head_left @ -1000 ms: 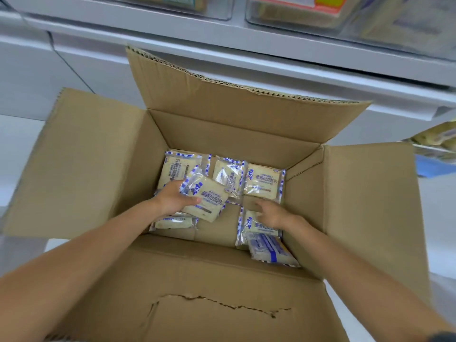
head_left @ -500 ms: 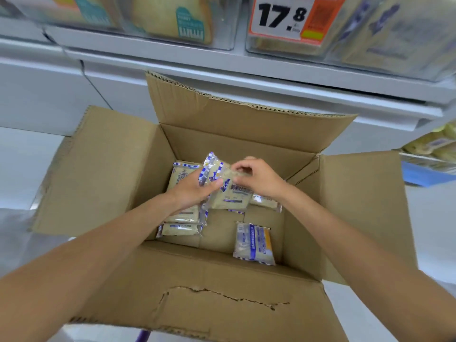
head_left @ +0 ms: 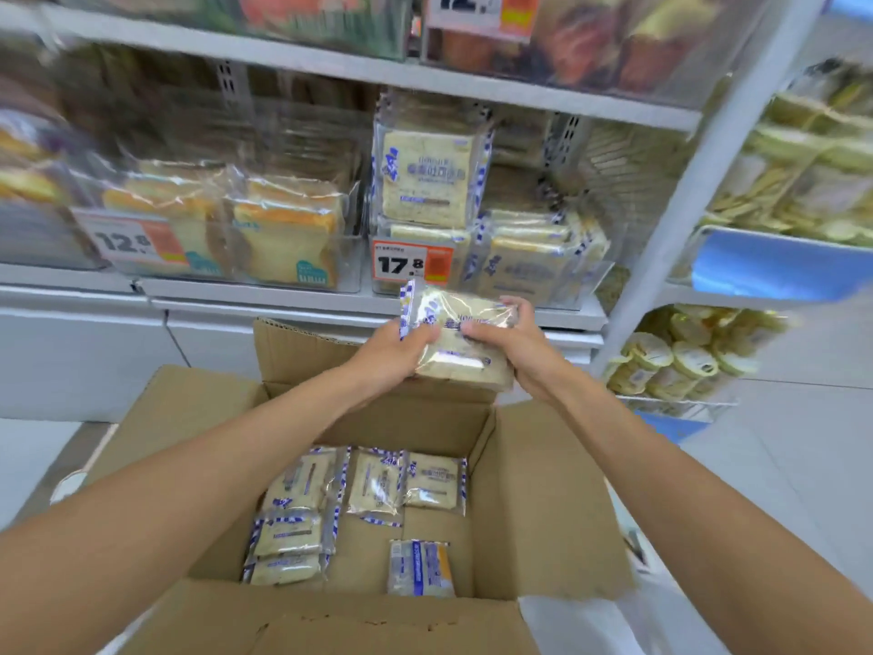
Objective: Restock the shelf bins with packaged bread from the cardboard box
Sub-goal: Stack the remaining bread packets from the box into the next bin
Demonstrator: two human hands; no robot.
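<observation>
Bread packet (head_left: pixel 456 345) gripped at both ends, left hand (head_left: pixel 392 359) and right hand (head_left: pixel 517 349) curled round it, thumbs on top; held above the open cardboard box (head_left: pixel 543 503), just before the shelf bin (head_left: pixel 590 276) of matching packets. More loose packets (head_left: pixel 378 484) down on the box floor.

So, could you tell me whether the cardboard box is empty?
No, several bread packs lie on the floor of the cardboard box.

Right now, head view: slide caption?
Left hand, right hand hold blue-trimmed packaged bread above brown cardboard box, facing clear shelf bin.
</observation>
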